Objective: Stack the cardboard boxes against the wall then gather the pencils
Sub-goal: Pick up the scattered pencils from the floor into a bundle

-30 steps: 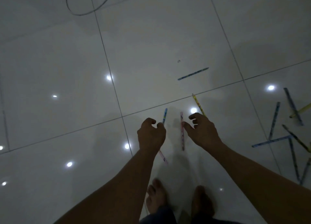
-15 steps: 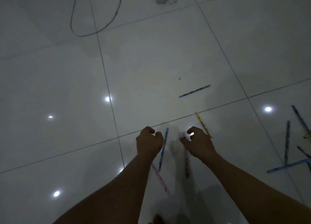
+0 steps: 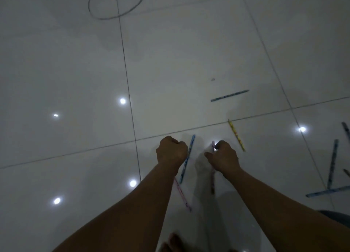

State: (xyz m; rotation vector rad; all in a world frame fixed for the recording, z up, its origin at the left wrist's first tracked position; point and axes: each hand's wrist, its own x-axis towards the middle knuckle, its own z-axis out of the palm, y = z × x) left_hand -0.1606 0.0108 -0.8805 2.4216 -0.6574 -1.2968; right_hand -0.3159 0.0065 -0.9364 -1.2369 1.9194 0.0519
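Tiled floor, glossy, with pencils strewn across it. At centre the right hand has its fingers curled and pinches the upper end of a pink pencil. The left hand is fisted; a blue pencil runs along its thumb side, but whether it is gripped cannot be told. A second pink pencil lies beneath the left forearm. Ahead lie a yellow pencil and another blue pencil; further pencils lie at far right.

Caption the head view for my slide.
Over a glossy tiled floor strewn with pencils, the right hand pinches a pink pencil while the left hand hangs curled beside a blue pencil.
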